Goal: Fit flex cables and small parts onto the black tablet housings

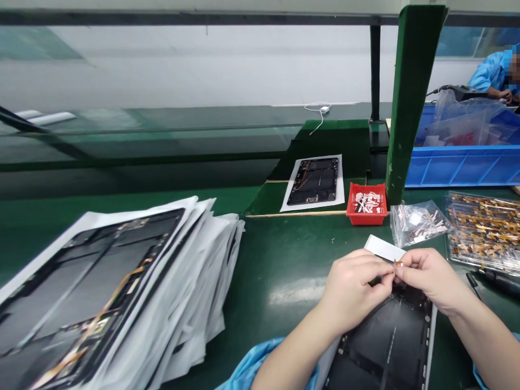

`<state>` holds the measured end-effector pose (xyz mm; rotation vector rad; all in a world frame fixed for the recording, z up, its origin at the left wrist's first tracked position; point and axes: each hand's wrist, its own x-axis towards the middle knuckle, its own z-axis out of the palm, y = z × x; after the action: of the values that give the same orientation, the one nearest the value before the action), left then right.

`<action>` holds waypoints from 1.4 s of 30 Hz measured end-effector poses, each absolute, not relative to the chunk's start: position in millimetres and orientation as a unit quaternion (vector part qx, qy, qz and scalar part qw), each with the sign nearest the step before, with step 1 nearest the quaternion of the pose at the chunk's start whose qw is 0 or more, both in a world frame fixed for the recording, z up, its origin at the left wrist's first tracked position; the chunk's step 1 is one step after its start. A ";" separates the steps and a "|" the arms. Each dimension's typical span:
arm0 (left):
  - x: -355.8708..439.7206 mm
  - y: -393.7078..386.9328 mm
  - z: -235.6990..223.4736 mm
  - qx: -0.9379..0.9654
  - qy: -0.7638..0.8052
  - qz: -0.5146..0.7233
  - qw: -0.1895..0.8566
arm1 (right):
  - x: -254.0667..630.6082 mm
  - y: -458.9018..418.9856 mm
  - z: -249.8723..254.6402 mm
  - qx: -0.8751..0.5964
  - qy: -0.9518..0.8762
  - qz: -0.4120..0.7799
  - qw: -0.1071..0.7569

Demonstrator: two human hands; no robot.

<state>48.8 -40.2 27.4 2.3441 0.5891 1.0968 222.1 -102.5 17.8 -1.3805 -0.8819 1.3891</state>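
Note:
Just above a black tablet housing [382,346], a small orange flex cable [398,263] shows between the fingertips of both my hands. My left hand [357,287] is closed in a pinch, its thumb and forefinger meeting at the lower end of the cable. From the other side my right hand [433,279] pinches the same piece between thumb and forefinger. The fingers hide most of the cable. Under my hands, the housing lies open side up on a white sheet [384,248], and my hands cover its upper end.
A stack of housings interleaved with white sheets [203,271] stands at left. Farther back another housing [314,181] lies on paper. A red bin [366,216] of small strips, a clear bag [420,222], a tray of flex cables [483,230] and a blue crate [463,165] sit right, near a green post [414,103].

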 end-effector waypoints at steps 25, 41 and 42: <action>47.5 -38.1 25.8 0.879 0.194 0.371 0.229 | 220.2 -101.8 10.0 -0.576 -0.356 0.567 0.470; 45.2 -37.6 23.4 0.839 0.249 0.424 0.232 | 219.7 -101.5 13.2 -0.578 -0.392 0.519 0.494; 45.4 -38.2 22.7 0.844 0.247 0.422 0.220 | 219.4 -101.5 12.2 -0.583 -0.400 0.507 0.493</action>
<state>45.4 -38.2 22.7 2.3353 0.6830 1.1674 219.4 -101.5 12.2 -1.4144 -0.9696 1.2296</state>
